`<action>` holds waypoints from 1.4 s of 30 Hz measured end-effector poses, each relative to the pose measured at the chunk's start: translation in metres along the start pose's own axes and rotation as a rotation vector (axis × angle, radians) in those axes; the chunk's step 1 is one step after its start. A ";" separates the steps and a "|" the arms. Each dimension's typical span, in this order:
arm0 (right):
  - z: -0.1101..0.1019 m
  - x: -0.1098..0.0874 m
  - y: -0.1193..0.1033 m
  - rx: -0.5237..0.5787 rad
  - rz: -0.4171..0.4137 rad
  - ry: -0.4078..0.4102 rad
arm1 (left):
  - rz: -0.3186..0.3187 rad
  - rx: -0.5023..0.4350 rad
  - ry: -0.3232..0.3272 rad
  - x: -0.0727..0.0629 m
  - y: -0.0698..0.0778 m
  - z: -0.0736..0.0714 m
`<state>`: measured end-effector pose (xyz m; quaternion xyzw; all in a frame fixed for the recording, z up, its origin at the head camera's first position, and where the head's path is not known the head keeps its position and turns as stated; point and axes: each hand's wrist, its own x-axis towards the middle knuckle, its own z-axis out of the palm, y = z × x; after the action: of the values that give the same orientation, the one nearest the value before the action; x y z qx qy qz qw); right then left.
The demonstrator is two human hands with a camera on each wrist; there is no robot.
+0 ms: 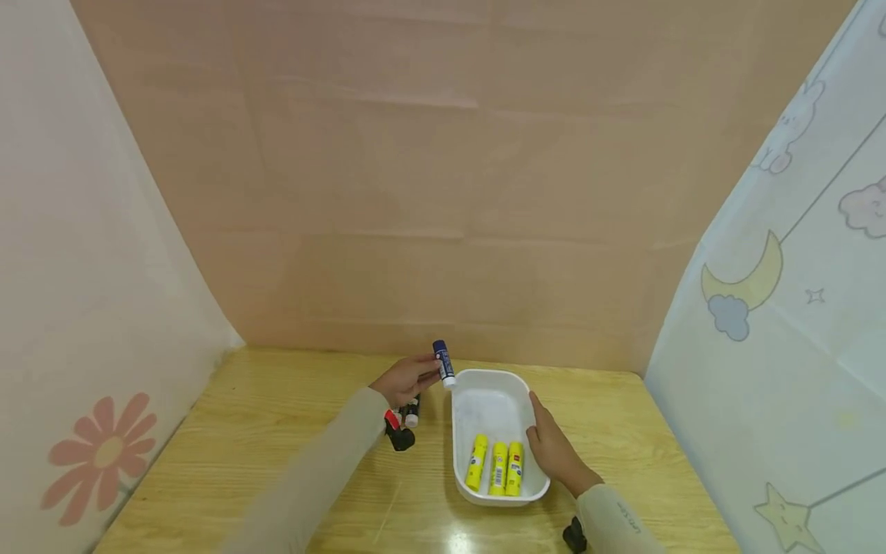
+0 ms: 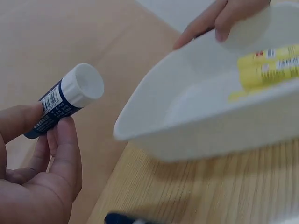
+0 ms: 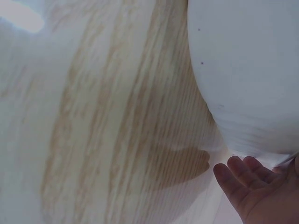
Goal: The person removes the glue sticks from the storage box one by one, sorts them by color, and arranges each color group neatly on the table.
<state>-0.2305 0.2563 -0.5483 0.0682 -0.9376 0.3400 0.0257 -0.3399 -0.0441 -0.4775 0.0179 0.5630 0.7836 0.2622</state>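
My left hand (image 1: pixel 408 378) pinches a dark blue glue stick (image 1: pixel 444 363) with a white end between thumb and fingers, beside the far left corner of a white plastic basin (image 1: pixel 487 375). In the left wrist view that glue stick (image 2: pixel 55 106) is tilted, its white end toward the camera. My right hand (image 1: pixel 556 450) grips the basin's right rim, thumb over the edge and fingers along the outer wall. Three yellow glue sticks (image 1: pixel 498 468) lie side by side in the near end of the basin. Dark sticks with white ends (image 1: pixel 412 412) lie on the table, partly hidden by my left hand.
The wooden table (image 1: pixel 277 431) ends at a brown paper backdrop (image 1: pixel 443 231). A white sheet with a red flower (image 1: pixel 107 454) hangs at the left, and another with a moon and stars (image 1: pixel 754 277) at the right.
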 end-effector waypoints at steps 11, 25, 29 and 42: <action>0.001 0.001 0.001 -0.003 0.018 0.022 | -0.003 0.074 0.061 -0.027 0.010 -0.084; 0.006 -0.002 -0.002 0.052 -0.008 0.022 | -0.006 0.226 0.114 -0.048 -0.002 -0.148; 0.006 -0.003 -0.005 0.051 -0.012 0.019 | -0.021 0.278 0.164 -0.051 -0.005 -0.151; 0.007 -0.004 -0.008 0.055 -0.007 0.018 | -0.039 0.577 0.241 -0.052 -0.004 -0.150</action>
<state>-0.2255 0.2460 -0.5490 0.0691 -0.9274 0.3660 0.0335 -0.3418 -0.1965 -0.5217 -0.0122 0.7893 0.5829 0.1925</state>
